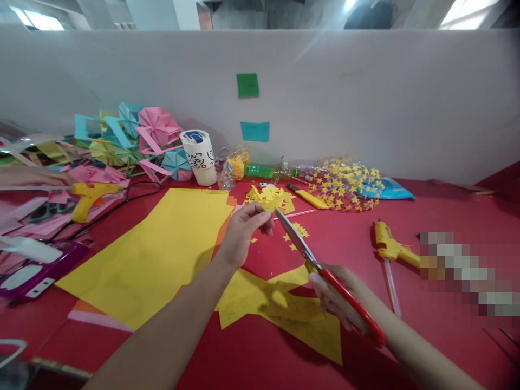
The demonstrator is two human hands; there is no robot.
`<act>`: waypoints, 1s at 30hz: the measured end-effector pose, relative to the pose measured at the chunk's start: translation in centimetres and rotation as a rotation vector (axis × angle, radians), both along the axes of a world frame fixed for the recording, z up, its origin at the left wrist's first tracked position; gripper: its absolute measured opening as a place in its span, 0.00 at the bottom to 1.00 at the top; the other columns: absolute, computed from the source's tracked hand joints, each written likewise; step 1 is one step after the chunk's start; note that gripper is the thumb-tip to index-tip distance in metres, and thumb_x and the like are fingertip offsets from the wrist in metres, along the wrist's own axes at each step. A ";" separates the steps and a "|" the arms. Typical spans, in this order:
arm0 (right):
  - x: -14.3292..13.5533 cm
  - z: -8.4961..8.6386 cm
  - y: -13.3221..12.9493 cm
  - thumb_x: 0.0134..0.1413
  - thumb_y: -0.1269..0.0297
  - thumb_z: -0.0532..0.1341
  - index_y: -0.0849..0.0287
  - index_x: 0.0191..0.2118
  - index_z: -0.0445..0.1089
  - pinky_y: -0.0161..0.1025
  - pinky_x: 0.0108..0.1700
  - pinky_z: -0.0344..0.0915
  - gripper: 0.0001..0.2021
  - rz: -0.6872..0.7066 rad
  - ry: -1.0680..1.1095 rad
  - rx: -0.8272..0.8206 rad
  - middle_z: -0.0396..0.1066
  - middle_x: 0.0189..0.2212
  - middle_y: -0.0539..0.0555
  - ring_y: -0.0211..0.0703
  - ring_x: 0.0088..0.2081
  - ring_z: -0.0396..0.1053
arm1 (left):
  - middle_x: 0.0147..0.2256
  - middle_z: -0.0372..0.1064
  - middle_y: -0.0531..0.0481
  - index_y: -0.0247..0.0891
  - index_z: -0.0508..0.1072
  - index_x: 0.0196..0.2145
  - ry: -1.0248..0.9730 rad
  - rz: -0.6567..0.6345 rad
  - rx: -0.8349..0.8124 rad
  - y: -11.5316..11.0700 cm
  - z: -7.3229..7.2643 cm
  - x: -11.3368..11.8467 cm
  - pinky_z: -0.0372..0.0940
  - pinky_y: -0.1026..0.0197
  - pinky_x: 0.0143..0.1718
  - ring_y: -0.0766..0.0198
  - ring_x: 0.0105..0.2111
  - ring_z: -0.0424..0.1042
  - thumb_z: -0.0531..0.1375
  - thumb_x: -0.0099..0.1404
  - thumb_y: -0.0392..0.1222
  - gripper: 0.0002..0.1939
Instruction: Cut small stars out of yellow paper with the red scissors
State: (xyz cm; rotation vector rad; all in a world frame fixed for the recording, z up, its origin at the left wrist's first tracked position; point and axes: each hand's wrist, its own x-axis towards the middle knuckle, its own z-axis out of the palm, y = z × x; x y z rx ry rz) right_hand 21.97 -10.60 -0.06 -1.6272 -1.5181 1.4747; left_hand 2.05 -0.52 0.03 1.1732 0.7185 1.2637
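Red-handled scissors (325,276) sit in the right hand (337,300), whose grip is clenched around the handles; blades point up and away, partly parted. Left hand (244,233) pinches a small yellow paper scrap (271,205) between thumb and fingertips, just beyond the blade tips. Both are held above the red desk (426,216). Below the scissors lie yellow paper offcuts (280,311); left of the scissors, a large yellow paper sheet (162,254). Right of the scissors, a yellow glue gun (390,246). Beyond the scissors, a heap of cut yellow stars (345,184).

Judgement: clean cutting calls for feeding the scrap deep into the blades, turning the paper rather than the scissors, keeping the fingertips clear of the cut line.
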 end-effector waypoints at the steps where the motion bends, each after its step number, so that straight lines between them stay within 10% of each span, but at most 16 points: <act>1: 0.0 0.0 0.0 0.53 0.37 0.59 0.56 0.23 0.56 0.28 0.14 0.49 0.27 0.002 -0.003 -0.001 0.59 0.14 0.44 0.28 0.12 0.52 | 0.23 0.69 0.55 0.38 0.71 0.25 -0.006 -0.011 -0.004 0.0 0.0 0.0 0.62 0.65 0.30 0.70 0.24 0.67 0.62 0.61 0.39 0.08; 30: 0.5 -0.5 0.3 0.59 0.37 0.54 0.55 0.25 0.55 0.31 0.18 0.50 0.25 0.147 -0.075 0.126 0.55 0.15 0.43 0.30 0.14 0.52 | 0.21 0.67 0.55 0.37 0.70 0.23 -0.052 -0.056 -0.066 0.0 -0.1 -0.1 0.62 0.67 0.25 0.70 0.22 0.65 0.61 0.59 0.36 0.08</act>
